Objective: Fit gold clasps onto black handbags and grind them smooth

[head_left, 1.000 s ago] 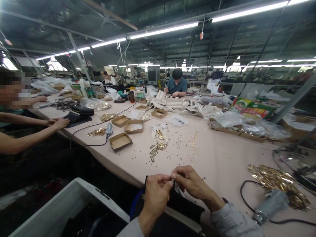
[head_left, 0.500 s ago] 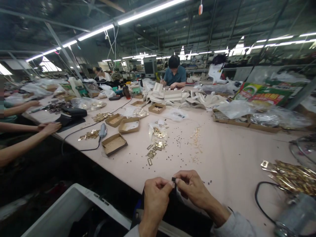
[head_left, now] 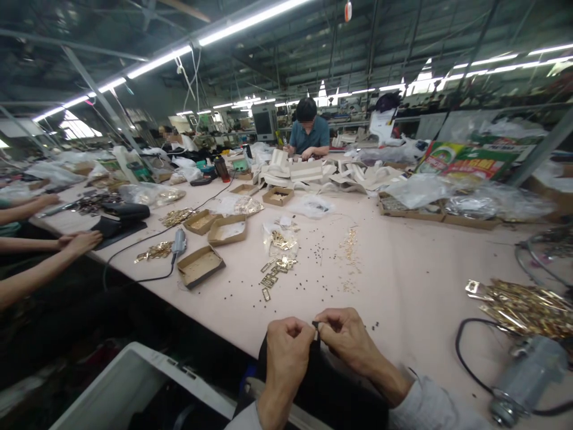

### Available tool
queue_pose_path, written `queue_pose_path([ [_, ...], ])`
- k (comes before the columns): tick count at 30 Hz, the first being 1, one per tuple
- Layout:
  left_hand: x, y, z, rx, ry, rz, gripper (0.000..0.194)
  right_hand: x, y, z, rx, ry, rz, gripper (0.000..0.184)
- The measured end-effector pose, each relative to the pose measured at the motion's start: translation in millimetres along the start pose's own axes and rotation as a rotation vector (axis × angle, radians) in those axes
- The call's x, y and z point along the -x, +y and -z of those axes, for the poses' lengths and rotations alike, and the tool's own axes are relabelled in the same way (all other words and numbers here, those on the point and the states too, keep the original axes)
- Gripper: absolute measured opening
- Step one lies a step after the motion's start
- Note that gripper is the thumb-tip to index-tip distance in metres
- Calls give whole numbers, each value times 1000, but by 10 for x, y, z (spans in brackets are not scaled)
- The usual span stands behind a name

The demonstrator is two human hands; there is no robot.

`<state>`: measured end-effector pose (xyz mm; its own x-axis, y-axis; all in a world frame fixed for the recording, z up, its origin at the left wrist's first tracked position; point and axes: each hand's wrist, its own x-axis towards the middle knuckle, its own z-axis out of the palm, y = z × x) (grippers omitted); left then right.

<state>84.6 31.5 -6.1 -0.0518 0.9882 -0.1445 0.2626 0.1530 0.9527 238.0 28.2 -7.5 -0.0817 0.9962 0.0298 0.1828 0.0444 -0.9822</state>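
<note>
My left hand point(head_left: 287, 353) and my right hand point(head_left: 348, 341) meet at the table's near edge, fingertips pinched. Between them shows the dark end of a narrow black strip point(head_left: 316, 325), and both hands grip it. Its lower part is hidden by my fingers, and I cannot tell whether it joins the black material point(head_left: 333, 394) below my hands. Small black bits point(head_left: 375, 326) lie just beyond my right hand. Farther up the table are gold rectangular frames point(head_left: 270, 279), partly spilling from a clear plastic bag point(head_left: 280, 236).
An open cardboard tray point(head_left: 200, 267) sits left of the frames. At right lie a heap of gold metal pieces point(head_left: 528, 304) and a grey corded tool point(head_left: 528, 373). A white bin point(head_left: 134, 364) stands below the edge. Another person's hands point(head_left: 80, 240) work at left; a person sits opposite.
The view has shifted slightly to the right, so the table's things appear farther left. The black strip's end now shows less above my fingertips. Both hands keep their pinch.
</note>
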Motion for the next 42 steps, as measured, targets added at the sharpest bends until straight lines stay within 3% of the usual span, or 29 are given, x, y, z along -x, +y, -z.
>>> queue_pose_path([
  [6,53,-11,-21,40,-6,12,23,-2,147,-97,-275,-10,-118,43],
  [9,55,18,-23,92,-14,81,19,7,195,-117,-432,-38,-160,34],
  [12,52,33,16,187,-80,126,21,11,206,-97,-399,-54,-128,21],
  [17,26,12,106,333,-257,176,18,-13,252,-84,-416,-73,-129,21],
  [21,-12,-15,69,369,-197,218,15,-27,302,-56,-435,-94,-129,19],
  [26,-40,-35,0,391,-141,238,15,-30,265,38,-398,-213,-80,16],
  [42,-167,-48,25,431,-215,322,14,-70,297,48,-361,-225,-172,18],
])
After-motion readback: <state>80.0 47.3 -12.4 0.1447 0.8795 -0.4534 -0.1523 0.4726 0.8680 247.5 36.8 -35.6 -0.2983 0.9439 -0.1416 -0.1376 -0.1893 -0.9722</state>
